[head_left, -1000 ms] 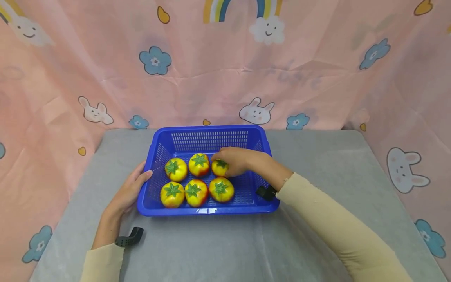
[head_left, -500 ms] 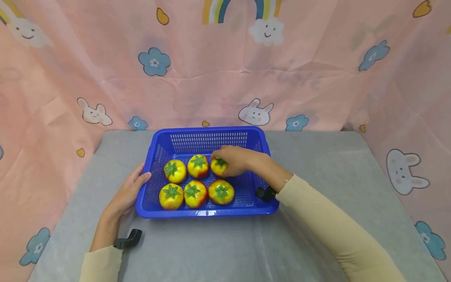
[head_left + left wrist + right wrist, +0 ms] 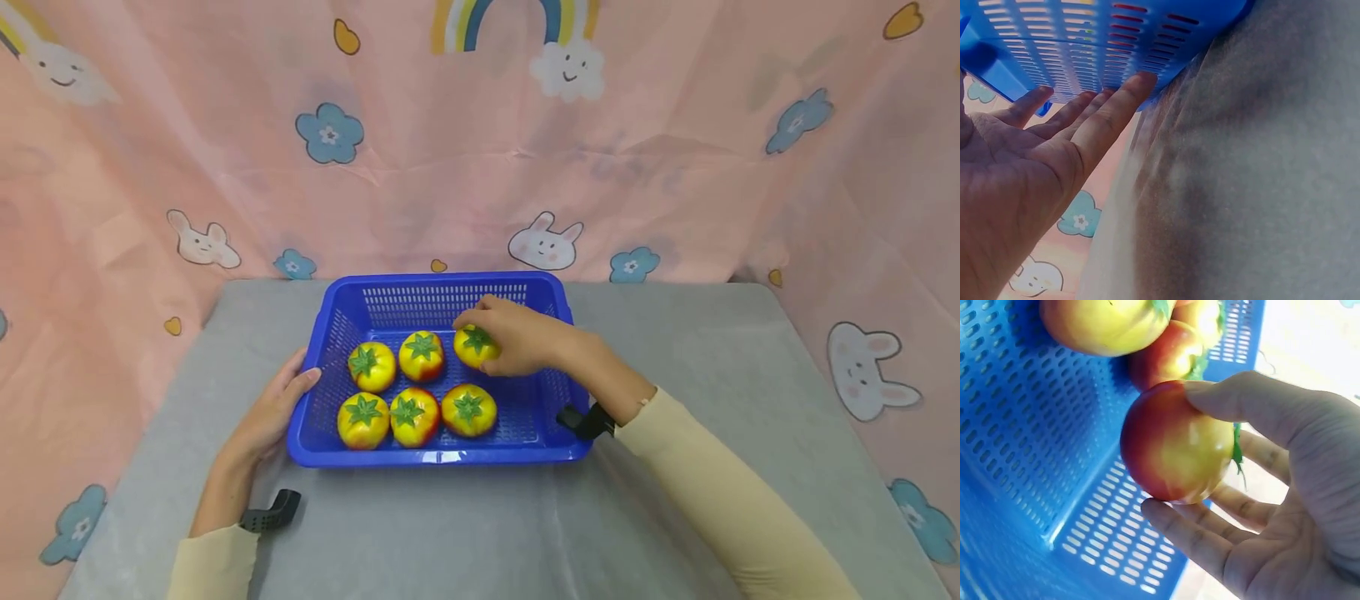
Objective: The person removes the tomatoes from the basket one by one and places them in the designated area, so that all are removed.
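Note:
A blue plastic basket (image 3: 442, 456) with slotted walls stands on the table. My left hand (image 3: 270, 410) is at its left side, the thumb over the rim and the fingers (image 3: 1110, 122) against the outer wall. With thumb and fingers, my right hand (image 3: 521, 335) grips a yellow-and-red tomato (image 3: 472, 346) with a green leafy top. In the right wrist view this tomato (image 3: 1175, 447) is held above the basket floor, near the far wall. Several similar tomatoes (image 3: 422, 357) sit in the basket, leafy tops up, in two rows. The left palm's thumb is mostly out of the left wrist view.
The grey table (image 3: 450, 533) extends around the basket on all sides. Behind and beside it hangs a pink patterned cloth (image 3: 442, 192). A dark wrist mount (image 3: 273, 510) is strapped to the left wrist, another (image 3: 585, 421) to the right.
My right hand has raised its tomato from the basket floor and shifted slightly right. The left hand stays at the basket's left side, and the other tomatoes keep their places.

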`<action>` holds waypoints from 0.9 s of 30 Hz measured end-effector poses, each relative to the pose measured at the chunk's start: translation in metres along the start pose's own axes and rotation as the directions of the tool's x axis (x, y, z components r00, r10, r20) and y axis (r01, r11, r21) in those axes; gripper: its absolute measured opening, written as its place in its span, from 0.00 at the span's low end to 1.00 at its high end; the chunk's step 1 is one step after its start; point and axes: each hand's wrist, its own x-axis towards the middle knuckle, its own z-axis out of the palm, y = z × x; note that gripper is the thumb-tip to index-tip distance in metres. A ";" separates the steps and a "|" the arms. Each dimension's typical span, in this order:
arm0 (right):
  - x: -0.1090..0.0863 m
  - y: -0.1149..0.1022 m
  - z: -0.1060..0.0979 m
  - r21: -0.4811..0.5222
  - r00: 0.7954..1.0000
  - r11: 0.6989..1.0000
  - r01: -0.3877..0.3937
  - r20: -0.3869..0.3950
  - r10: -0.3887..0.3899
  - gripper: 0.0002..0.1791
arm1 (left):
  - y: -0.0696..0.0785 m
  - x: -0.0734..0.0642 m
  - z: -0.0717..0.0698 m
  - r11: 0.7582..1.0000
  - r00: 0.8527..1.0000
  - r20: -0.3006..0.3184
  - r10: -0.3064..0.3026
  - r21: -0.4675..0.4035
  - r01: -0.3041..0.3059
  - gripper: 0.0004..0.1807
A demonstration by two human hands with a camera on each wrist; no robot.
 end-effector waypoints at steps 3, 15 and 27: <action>-0.003 -0.001 -0.003 0.023 0.999 1.000 0.020 -0.047 -0.019 0.36 | 0.001 -0.001 -0.004 1.000 1.000 -0.017 0.002 0.006 -0.002 0.35; -0.046 0.003 -0.008 0.080 0.966 0.994 0.073 -0.253 -0.050 0.38 | -0.002 -0.001 -0.001 1.000 1.000 0.004 -0.005 -0.008 0.005 0.35; -0.074 0.024 -0.001 0.192 0.907 0.974 0.118 -0.419 -0.027 0.39 | -0.002 0.000 0.002 0.998 1.000 -0.004 -0.013 -0.066 0.013 0.36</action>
